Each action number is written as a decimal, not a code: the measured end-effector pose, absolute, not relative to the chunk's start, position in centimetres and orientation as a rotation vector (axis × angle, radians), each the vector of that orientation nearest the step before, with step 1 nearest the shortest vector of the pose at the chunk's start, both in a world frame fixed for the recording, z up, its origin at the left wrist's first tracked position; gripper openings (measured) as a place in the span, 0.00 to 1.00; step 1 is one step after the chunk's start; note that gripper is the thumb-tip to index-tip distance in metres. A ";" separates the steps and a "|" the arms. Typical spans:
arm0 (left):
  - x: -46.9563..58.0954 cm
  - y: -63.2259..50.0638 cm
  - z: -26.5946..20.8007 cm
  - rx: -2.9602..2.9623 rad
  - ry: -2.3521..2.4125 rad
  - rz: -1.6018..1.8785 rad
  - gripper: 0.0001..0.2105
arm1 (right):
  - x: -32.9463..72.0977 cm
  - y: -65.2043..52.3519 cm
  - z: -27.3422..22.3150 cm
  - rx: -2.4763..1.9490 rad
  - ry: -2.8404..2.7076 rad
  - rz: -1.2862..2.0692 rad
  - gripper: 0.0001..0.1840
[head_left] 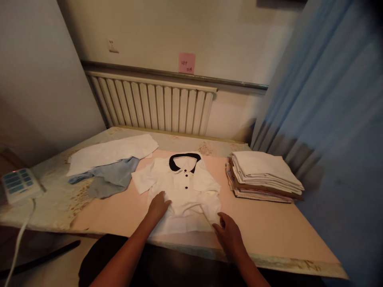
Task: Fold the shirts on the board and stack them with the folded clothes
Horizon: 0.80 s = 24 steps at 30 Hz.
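A white short-sleeved polo shirt [176, 199] with a black collar and dark buttons lies front side up on a pink sheet, its collar toward the wall. Wrinkles run across its lower half. My left hand [158, 207] rests on the shirt's lower left side, thumb apart from the fingers. At the lower right edge, my right hand [229, 233] has its fingers curled and its thumb close to them, pinching the shirt's fabric. Part of the shirt's left edge is hidden under my left hand.
To the right stands a stack of folded cloths [265, 173]. At the left lie a white garment [110, 153] and a grey-blue cloth [115, 179]. A power strip [21, 185] with a white cord sits at the far left. Behind the table are a radiator [158, 103] and a blue curtain [332, 119].
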State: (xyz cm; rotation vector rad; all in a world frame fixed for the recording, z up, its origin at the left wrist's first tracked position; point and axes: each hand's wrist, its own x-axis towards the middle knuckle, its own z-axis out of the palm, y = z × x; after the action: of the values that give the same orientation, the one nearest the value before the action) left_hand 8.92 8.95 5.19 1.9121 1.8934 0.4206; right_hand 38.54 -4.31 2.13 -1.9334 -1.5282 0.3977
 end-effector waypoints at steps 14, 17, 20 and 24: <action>9.3 3.4 7.6 1.971 1.384 0.375 0.08 | 43.1 -6.1 3.1 -1.768 -1.642 0.303 0.12; 8.9 2.4 7.1 1.932 1.318 0.356 0.09 | 43.9 -6.4 3.0 -1.865 -1.578 0.232 0.14; 8.7 2.1 6.5 1.884 1.348 0.373 0.07 | 42.9 -6.0 3.2 -1.865 -1.606 0.164 0.15; 8.9 2.0 5.9 1.858 1.440 0.403 0.08 | 39.1 -4.8 3.1 -1.720 -1.766 0.193 0.15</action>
State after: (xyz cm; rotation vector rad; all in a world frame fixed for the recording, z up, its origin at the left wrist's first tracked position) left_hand 8.85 2.02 5.94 1.8584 1.4398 0.4027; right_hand 39.06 -4.83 3.10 -1.7197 -1.7664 0.1934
